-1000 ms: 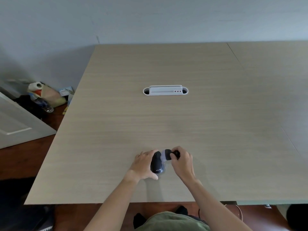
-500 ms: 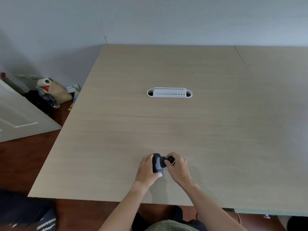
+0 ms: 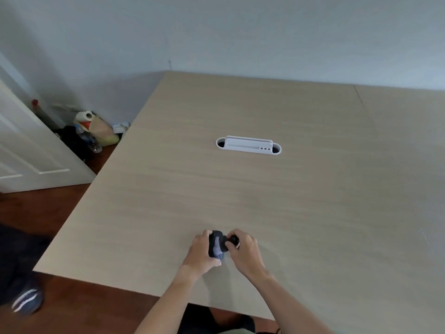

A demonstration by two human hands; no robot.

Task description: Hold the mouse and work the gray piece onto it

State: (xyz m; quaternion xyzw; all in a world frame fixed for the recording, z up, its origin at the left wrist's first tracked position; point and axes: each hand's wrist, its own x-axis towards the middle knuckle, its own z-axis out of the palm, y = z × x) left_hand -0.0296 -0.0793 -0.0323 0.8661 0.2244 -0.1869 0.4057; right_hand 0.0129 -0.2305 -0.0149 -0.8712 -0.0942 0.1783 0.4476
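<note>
Small dark computer mouse [image 3: 216, 244], turned up off the tabletop [image 3: 240, 196] near its front edge, pale underside showing. Gripped by the left hand [image 3: 201, 254], fingers [image 3: 204, 235] curled over the far end and thumb along the near end. Just to its right, a small dark part [image 3: 231, 240], pinched in the right hand [image 3: 245, 251] and touching or all but touching the mouse; exact contact too small to tell, as is what the part is.

Step in hand, by the look of it: fitting that small part onto or off the mouse's underside. Next move likely calls for a steady hold on the left and a short, fine press or slide on the right, lined up with the opening; not much force, more alignment.

Front edge of the tabletop close below the wrists, so little room toward the body; a slip that way could send the part to the floor [image 3: 72, 307]. Left edge some way off. Wide open surface ahead and to the right. White cable port [image 3: 248, 145] set into the tabletop well beyond the hands, out of the way. Seam between two panels [image 3: 361, 102] far right. Beyond the left edge, a white door [image 3: 29, 155] and a pile of clutter [image 3: 96, 131] against the wall.
</note>
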